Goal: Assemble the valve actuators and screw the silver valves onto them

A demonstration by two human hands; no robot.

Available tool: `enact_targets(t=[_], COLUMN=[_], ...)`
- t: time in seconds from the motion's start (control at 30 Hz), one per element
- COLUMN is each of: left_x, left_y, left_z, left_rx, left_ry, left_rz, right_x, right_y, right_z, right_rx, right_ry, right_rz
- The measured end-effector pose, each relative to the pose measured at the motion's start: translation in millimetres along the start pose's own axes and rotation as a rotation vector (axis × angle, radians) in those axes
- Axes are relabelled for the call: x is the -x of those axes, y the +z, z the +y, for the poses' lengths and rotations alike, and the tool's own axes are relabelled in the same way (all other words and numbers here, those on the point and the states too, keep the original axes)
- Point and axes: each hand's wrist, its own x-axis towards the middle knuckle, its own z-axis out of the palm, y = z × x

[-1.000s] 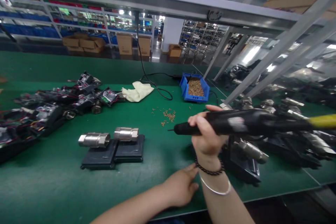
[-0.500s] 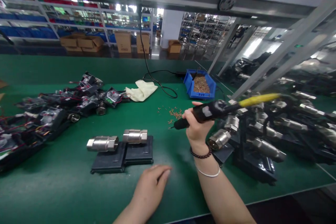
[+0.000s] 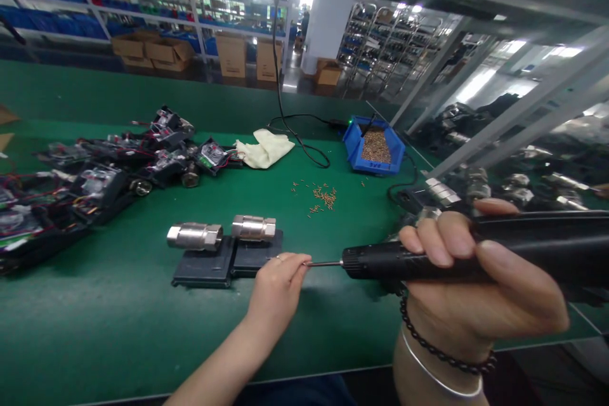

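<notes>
My right hand [image 3: 476, 301] is wrapped around a black electric screwdriver [image 3: 375, 264], held level and pointing left. Its thin metal bit [image 3: 328, 264] runs to the pinched fingertips of my left hand [image 3: 276, 288]. Whatever small thing is between those fingertips is hidden. Beside my left hand are two dark flat housings [image 3: 202, 268], each with a shiny metal valve body, one at the left [image 3: 193, 236] and one at the right [image 3: 254, 228]. Loose copper-coloured screws [image 3: 326, 196] lie scattered on the green table beyond my hands.
A blue bin [image 3: 375, 168] full of screws stands at the back, near a pale cloth [image 3: 266, 149] and a black cable [image 3: 304, 155]. Opened units with wires [image 3: 99, 187] crowd the left. More metal valves [image 3: 518, 193] are at the right, behind the screwdriver.
My right hand has brought the screwdriver nearer the camera and turned it level. My left hand has risen from the table, and its fingertips now meet the bit's end. The view has shifted.
</notes>
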Motion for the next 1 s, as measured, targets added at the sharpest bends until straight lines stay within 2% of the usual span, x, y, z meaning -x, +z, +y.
enact_targets(t=[0.37, 0.5, 0.6, 0.9, 1.0], left_x=[3.2, 4.7, 5.1, 12.9, 16.5], left_y=[-4.0, -3.4, -4.1, -15.6, -18.6], left_z=[3.0, 3.7, 4.3, 3.1, 6.5], left_rx=[0.01, 0.008, 0.013, 0.146, 0.355], left_ry=[0.027, -0.009, -0.06, -0.25, -0.404], left_rz=[-0.057, -0.085, -0.109, -0.154, -0.18], right_x=[2.9, 4.0, 6.6, 7.6, 7.2], right_y=[-0.1, -1.3, 0.1, 5.8, 7.3], right_z=[-4.9, -3.4, -2.0, -4.1, -3.4], right_rx=[0.021, 0.002, -0.054, -0.07, -0.061], right_ry=[-0.002, -0.002, 0.008, 0.054, 0.064], right_rz=[-0.002, -0.099, -0.164, -0.194, -0.184])
